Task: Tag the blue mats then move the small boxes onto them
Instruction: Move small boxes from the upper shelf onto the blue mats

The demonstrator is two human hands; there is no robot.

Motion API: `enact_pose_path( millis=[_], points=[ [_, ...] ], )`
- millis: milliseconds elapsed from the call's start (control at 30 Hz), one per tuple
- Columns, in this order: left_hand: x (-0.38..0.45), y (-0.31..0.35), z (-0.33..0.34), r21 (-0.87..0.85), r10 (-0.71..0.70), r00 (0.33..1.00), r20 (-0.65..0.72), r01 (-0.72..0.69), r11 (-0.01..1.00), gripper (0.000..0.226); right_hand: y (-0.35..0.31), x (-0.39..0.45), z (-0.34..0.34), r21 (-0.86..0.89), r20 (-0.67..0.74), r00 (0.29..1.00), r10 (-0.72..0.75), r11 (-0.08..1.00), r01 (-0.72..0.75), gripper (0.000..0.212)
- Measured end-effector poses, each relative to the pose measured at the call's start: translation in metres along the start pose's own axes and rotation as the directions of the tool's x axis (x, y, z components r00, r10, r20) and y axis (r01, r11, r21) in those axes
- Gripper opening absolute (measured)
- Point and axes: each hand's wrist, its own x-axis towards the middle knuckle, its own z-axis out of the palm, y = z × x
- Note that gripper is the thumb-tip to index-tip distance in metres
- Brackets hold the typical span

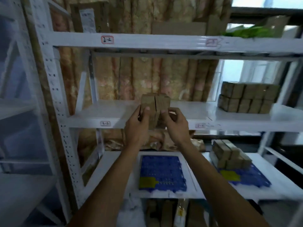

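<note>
Small brown cardboard boxes (155,108), clamped between left hand (136,126) and right hand (176,124), sit directly above empty blue perforated plastic mat (162,171).

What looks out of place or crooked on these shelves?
Little stands out. The boxes on the right mat sit at its back corner, turned askew to its edges. The left mat is bare. Both hands hold a bundle.
</note>
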Motion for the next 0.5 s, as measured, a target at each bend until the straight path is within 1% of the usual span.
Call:
enact_pose_path(
  millis=[100,167,267,367,500],
  points=[
    [-0.068,0.006,0.043,-0.082,-0.003,0.997,0.08,0.01,0.997,0.057,0.021,-0.055,-0.065,-0.008,-0.06,0.996,0.066,0.998,-0.066,0.03],
    [-0.117,0.007,0.079,-0.124,-0.03,0.992,0.126,0.046,0.991,0.056,0.04,-0.09,-0.111,-0.05,-0.098,0.989,0.109,0.992,-0.114,0.032],
    [-0.185,0.003,0.132,-0.104,-0.08,0.977,0.196,0.102,0.989,0.054,0.078,-0.137,-0.176,-0.076,-0.171,0.96,0.222,0.969,-0.237,0.034],
    [-0.235,-0.013,0.185,-0.053,-0.147,0.933,0.328,0.173,0.983,0.054,0.122,-0.166,-0.23,-0.081,-0.22,0.92,0.324,0.934,-0.349,0.041],
    [-0.271,-0.024,0.266,-0.032,-0.234,0.863,0.447,0.277,0.96,0.059,0.179,-0.166,-0.297,-0.047,-0.262,0.875,0.406,0.901,-0.432,0.043]
  ],
)
